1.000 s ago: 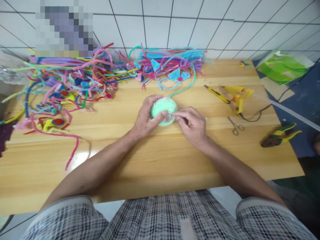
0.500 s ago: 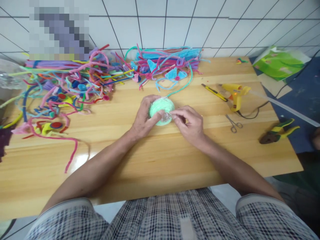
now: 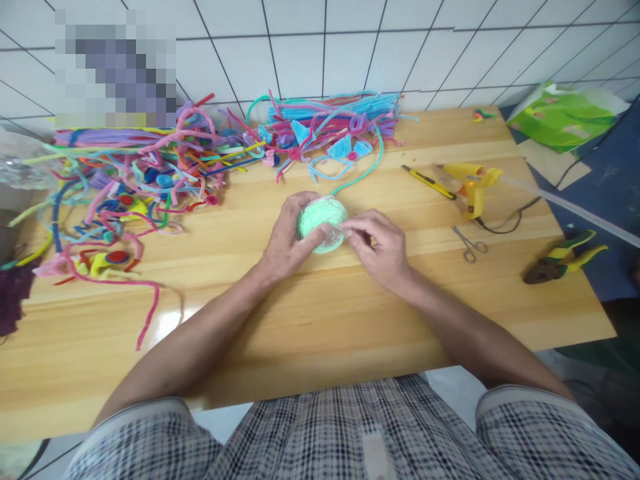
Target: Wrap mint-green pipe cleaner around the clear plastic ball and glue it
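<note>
Near the front edge, the surface (image 3: pixel 320 333) gives room between the forearms. The left hand (image 3: pixel 286 238) clasps a mint-green wound ball (image 3: pixel 324 213) mid-surface; the right hand (image 3: pixel 383 248) meets its rim, any pinch too small to tell. Winding covers most, leaving a clear patch. Scissors (image 3: pixel 467 245) bound the right, pipe cleaners (image 3: pixel 125 138) the far left.

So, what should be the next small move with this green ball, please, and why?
Perhaps the right grip should press gently on the clear, shiny patch of the green ball: the left grip holds the ball steady, thumb across it, and the right one is at the patch's edge. Whether it pinches something is too small to tell.
</note>
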The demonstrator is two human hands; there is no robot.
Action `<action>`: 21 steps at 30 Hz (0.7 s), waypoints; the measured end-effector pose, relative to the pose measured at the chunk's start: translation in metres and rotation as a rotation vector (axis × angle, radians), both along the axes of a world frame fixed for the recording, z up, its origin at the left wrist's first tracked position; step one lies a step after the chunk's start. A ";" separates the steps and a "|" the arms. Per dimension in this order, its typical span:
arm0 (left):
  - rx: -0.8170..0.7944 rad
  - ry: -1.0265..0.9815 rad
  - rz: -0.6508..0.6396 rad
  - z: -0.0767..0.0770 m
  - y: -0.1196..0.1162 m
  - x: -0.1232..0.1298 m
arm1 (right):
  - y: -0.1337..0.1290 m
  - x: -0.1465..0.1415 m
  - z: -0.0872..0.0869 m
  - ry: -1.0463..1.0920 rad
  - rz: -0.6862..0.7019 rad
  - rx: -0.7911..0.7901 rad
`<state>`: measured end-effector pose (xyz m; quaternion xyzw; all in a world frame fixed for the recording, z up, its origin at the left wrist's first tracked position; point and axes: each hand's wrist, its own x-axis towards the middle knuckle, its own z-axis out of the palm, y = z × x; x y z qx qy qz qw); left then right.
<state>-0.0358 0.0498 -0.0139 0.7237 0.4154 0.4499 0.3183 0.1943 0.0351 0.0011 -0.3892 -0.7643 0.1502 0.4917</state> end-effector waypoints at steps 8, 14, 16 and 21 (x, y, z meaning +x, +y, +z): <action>0.014 0.011 -0.013 0.001 0.000 0.000 | -0.001 -0.002 0.002 0.002 -0.001 -0.057; -0.030 -0.009 -0.036 0.002 0.003 -0.003 | 0.001 -0.003 0.002 0.053 0.018 -0.050; -0.037 -0.013 -0.040 0.003 0.003 -0.003 | 0.001 -0.003 0.001 0.063 0.019 -0.042; -0.067 -0.018 -0.033 0.007 0.004 -0.002 | 0.000 -0.002 0.001 0.032 0.014 -0.085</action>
